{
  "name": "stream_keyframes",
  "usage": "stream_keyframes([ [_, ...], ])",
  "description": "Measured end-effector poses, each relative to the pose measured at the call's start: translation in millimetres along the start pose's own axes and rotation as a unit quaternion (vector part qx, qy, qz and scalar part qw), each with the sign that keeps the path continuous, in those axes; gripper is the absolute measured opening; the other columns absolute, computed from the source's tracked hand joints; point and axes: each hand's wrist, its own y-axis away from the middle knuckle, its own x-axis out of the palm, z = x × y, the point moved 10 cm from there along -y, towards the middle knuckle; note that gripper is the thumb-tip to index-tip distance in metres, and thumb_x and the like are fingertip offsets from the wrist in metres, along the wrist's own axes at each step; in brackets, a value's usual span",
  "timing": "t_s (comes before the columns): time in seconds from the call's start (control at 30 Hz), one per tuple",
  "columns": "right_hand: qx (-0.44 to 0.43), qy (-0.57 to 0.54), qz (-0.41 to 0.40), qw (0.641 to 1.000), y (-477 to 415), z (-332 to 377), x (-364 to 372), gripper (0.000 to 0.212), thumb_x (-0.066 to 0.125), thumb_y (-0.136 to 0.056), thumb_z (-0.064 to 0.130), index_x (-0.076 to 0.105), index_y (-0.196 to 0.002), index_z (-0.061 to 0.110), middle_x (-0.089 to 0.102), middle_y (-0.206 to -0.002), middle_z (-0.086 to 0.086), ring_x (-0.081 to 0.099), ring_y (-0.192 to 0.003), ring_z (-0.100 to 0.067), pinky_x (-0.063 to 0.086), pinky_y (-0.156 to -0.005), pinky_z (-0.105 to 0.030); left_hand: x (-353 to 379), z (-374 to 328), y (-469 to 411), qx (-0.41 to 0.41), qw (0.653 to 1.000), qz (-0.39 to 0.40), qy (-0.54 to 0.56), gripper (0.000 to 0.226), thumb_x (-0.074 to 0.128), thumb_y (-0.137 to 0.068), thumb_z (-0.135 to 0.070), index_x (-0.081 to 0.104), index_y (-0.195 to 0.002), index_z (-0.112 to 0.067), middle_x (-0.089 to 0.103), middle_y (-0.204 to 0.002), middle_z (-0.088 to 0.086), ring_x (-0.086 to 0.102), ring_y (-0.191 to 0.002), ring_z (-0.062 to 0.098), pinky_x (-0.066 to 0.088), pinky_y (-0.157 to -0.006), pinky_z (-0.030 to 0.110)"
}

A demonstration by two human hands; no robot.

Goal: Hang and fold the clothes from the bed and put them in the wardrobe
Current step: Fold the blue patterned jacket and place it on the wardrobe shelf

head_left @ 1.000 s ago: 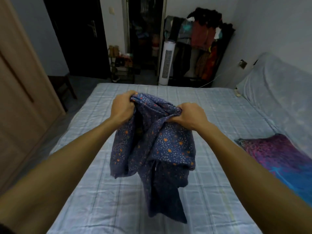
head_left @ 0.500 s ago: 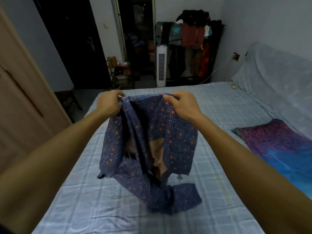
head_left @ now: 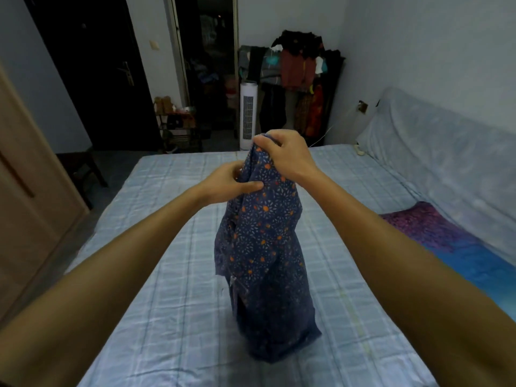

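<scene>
Checked blue sheets cover the bed point(head_left: 173, 303), with a purple cloth point(head_left: 435, 233) at its right edge. Above it, the right hand point(head_left: 284, 155) grips the top of a navy dotted garment point(head_left: 262, 247), and the left hand point(head_left: 231, 182) pinches the cloth just below.

The room ahead of me is dim, with pale walls point(head_left: 418, 51); past the foot of the bed point(head_left: 167, 247), a dark door point(head_left: 92, 79) stands beside an unlit doorway point(head_left: 206, 65), with a low shelf point(head_left: 178, 129) between them. Right of the doorway a white tower fan point(head_left: 248, 115) stands just beside a loaded clothes rack point(head_left: 301, 79) in the corner. On my left is a light wooden panel point(head_left: 33, 191) with a dark stool point(head_left: 81, 166) near it, and a socket point(head_left: 363, 107) sits on the right wall.
</scene>
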Motion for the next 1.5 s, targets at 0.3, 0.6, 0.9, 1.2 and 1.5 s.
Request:
stream_keyframes([
  [0.3, 0.024, 0.168, -0.156, 0.973, 36, -30, -58, 0.020, 0.059, -0.091, 0.033, 0.066, -0.103, 0.019, 0.063, -0.100, -0.002, 0.058, -0.088, -0.015, 0.048, -0.071, -0.031, 7, 5, -45, -0.074, 0.985, -0.154, -0.002, 0.030, 0.063, -0.087, -0.018, 0.062, -0.059, -0.006, 0.057, -0.059, 0.010, 0.054, -0.057, 0.022, 0.039, -0.051, 0.031],
  [0.6, 0.106, 0.148, -0.147, 0.972, 145, -76, 29, 0.048, 0.067, -0.083, 0.043, 0.051, -0.117, 0.013, 0.045, -0.119, -0.006, 0.047, -0.106, -0.021, 0.046, -0.086, -0.037, 12, 8, -76, -0.172, 0.925, -0.241, 0.237, 0.015, 0.058, -0.091, -0.012, 0.052, -0.080, -0.003, 0.060, -0.085, 0.012, 0.063, -0.078, 0.032, 0.058, -0.066, 0.047],
  [0.9, 0.411, -0.094, -0.139, 0.896, 144, -135, 61, 0.030, 0.063, -0.090, 0.032, 0.066, -0.087, 0.003, 0.066, -0.082, -0.017, 0.060, -0.071, -0.029, 0.050, -0.060, -0.039, 7, 24, -75, -0.165, 0.937, -0.189, 0.242, 0.012, 0.055, -0.093, -0.012, 0.063, -0.099, -0.005, 0.065, -0.099, 0.014, 0.065, -0.084, 0.030, 0.058, -0.060, 0.038],
  [1.2, 0.412, -0.189, -0.225, 0.862, 79, -113, 24, 0.028, 0.068, -0.087, 0.027, 0.065, -0.076, 0.001, 0.063, -0.070, -0.014, 0.063, -0.071, -0.031, 0.053, -0.065, -0.045, 25, 27, 10, 0.170, 0.974, -0.152, -0.009, 0.060, 0.058, -0.084, -0.050, 0.041, -0.133, -0.021, 0.051, -0.115, 0.001, 0.053, -0.098, 0.011, 0.051, -0.082, 0.035],
  [1.5, 0.425, -0.272, -0.243, 0.828, 40, -104, 28, 0.015, 0.067, -0.085, 0.015, 0.060, -0.086, 0.001, 0.066, -0.082, -0.015, 0.066, -0.079, -0.029, 0.057, -0.072, -0.038, 52, 41, 7, 0.093, 0.983, -0.159, -0.017, 0.049, 0.050, -0.090, -0.009, 0.042, -0.138, -0.016, 0.065, -0.112, 0.015, 0.062, -0.094, 0.031, 0.047, -0.070, 0.033],
])
